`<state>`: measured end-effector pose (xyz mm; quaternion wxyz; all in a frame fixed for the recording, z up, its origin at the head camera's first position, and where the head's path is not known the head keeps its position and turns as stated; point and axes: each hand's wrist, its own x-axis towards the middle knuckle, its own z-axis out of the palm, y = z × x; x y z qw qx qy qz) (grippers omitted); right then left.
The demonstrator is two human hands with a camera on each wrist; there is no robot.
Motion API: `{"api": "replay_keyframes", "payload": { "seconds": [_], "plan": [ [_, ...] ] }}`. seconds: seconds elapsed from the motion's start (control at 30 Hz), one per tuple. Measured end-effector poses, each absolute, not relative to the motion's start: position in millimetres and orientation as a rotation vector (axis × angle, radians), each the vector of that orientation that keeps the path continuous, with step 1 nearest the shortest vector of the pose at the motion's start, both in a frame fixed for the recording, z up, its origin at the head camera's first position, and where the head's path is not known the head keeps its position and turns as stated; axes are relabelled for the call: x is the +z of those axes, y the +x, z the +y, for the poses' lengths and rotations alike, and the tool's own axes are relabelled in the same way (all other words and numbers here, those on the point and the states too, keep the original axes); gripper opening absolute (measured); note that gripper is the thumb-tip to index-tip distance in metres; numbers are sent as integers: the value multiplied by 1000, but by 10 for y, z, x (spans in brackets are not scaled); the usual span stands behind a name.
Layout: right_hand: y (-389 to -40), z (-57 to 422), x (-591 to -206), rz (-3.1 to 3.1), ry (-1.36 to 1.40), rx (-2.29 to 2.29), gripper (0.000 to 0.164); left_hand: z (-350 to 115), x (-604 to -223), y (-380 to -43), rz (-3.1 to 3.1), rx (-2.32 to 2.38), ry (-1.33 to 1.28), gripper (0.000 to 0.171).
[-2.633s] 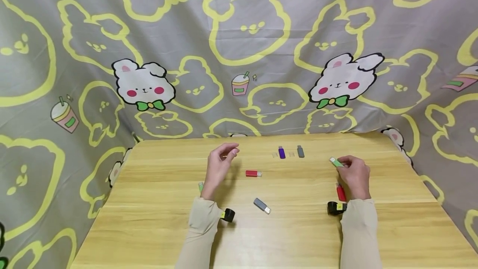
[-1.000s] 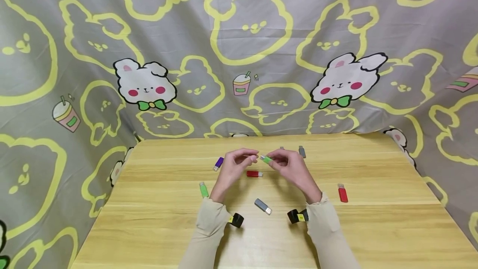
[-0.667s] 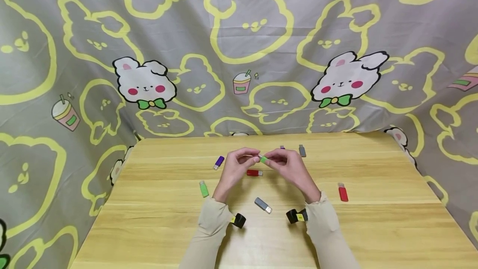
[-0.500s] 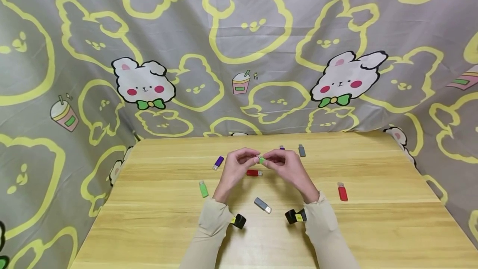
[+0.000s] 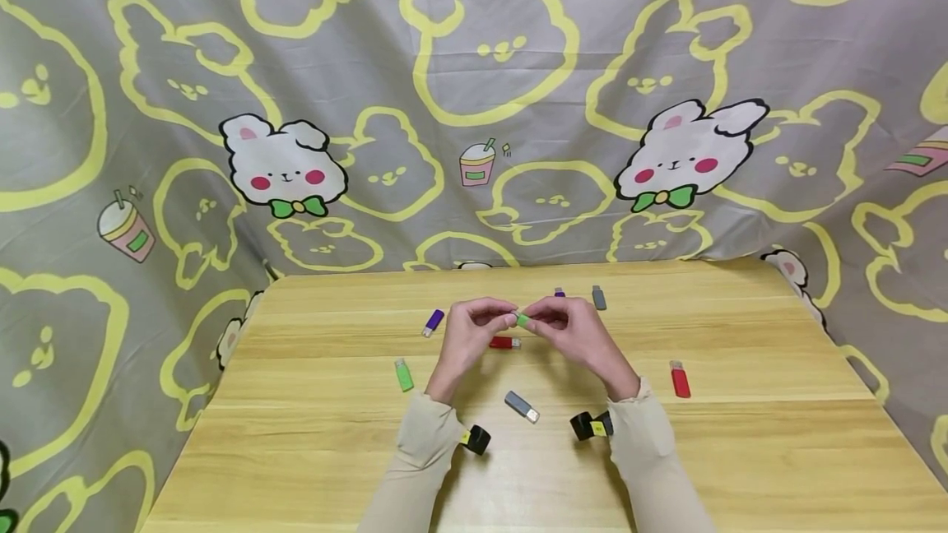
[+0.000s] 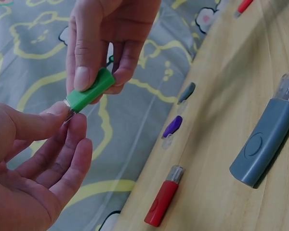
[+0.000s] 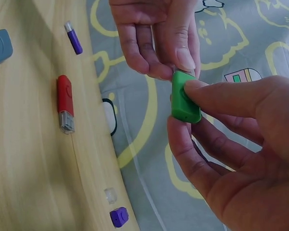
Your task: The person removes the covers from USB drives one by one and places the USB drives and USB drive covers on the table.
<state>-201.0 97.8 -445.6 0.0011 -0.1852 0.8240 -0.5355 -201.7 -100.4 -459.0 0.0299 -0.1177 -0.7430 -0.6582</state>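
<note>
Two illegible yellow labels (image 5: 598,428) (image 5: 465,437), green stick (image 6: 93,91)

Ahead of you a grey cloth (image 5: 355,64) across the top and both sides, yellow animal outlines (image 5: 502,48), white rabbit heads (image 5: 285,167) mid-left and right, your wood-grain desk (image 5: 267,451) below, pale sheen (image 5: 511,475) at lower centre

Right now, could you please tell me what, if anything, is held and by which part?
A green USB stick: the right hand pinches its green body, and the left hand pinches its connector end.
</note>
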Motion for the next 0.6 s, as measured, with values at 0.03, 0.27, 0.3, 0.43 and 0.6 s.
{"api": "replay_keyframes", "payload": {
  "seconds": [0.03,0.27,0.3,0.43,0.6],
  "plan": [
    [-2008,981,-4450,2582,-579,-1678,11,-1005,-4589,-2015,-2296,-2024,-359,13],
    [-2004,981,-4434,2593,-591,-1636,12,-1009,-4590,-2018,-2295,-2018,-331,14],
    [-2003,982,-4434,2599,-592,-1630,12,-1007,-4589,-2018,-2289,-2022,-333,15],
    [-1998,982,-4421,2612,-573,-1622,12,-1000,-4590,-2014,-2288,-2010,-333,15],
    [-1992,958,-4419,2642,-562,-1594,11,-991,-4583,-2001,-2294,-1978,-321,11]
  ]
}}
